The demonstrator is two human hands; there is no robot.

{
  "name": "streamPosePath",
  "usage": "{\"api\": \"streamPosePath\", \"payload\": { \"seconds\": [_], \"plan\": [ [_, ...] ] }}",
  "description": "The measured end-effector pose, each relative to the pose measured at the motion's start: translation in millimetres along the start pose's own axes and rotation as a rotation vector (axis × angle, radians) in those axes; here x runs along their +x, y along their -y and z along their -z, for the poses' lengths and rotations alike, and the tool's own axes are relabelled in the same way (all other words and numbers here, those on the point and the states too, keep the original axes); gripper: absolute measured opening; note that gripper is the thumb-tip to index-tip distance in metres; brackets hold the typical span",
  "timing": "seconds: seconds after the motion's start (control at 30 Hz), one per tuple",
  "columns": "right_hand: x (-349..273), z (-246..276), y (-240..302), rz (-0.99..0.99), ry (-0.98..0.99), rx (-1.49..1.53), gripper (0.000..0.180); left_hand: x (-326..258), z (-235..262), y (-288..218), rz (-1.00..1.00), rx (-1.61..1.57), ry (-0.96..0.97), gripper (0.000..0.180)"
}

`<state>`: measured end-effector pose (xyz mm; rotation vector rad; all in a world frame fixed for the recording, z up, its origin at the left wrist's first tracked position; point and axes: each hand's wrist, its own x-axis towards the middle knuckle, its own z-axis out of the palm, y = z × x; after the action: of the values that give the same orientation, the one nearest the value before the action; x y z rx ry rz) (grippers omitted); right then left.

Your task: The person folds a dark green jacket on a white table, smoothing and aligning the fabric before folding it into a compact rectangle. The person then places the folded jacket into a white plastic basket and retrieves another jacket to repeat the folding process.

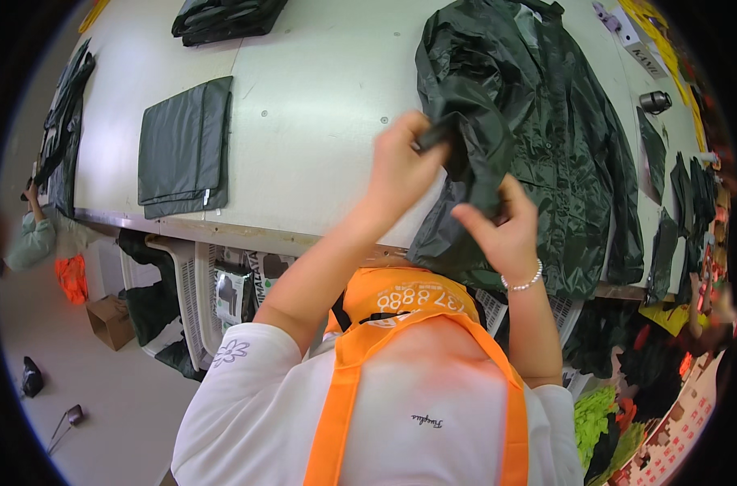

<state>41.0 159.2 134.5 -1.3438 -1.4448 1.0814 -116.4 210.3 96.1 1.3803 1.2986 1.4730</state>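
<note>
We grip dark green rain jacket [546,138] sleeve: left hand [405,166] pinching cuff, right hand [502,227] clamping fabric; next, fold sleeve flat onto table [320,97].

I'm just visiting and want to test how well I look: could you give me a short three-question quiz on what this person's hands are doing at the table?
1. True or false: both hands grip the dark green jacket.
2. Which wrist wears the white bead bracelet? A) left B) right
3. Fill in: the folded dark green cloth lies flat on the white ____, apart from the hands.

Key:
1. True: the left hand and the right hand both pinch a bunched sleeve-like part of it, raised off the table.
2. B
3. table
</note>
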Motion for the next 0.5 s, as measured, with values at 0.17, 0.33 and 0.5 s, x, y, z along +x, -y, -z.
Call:
{"api": "streamPosePath", "payload": {
  "seconds": [0.17,0.33,0.5],
  "plan": [
    [-7.6,32.7,-8.6,0.156,-0.237,-0.271,0.019,-9.2,34.5,-5.4,0.061,0.283,-0.063,0.021],
    [-8.5,34.4,-12.8,0.235,-0.363,-0.231,0.025,-18.1,27.3,-10.9,-0.18,0.386,-0.101,0.033],
    [-19.4,29.8,-5.4,0.242,-0.275,-0.312,0.024,-18.7,22.0,-24.0,-0.578,0.38,-0.01,0.036]
  ]
}}
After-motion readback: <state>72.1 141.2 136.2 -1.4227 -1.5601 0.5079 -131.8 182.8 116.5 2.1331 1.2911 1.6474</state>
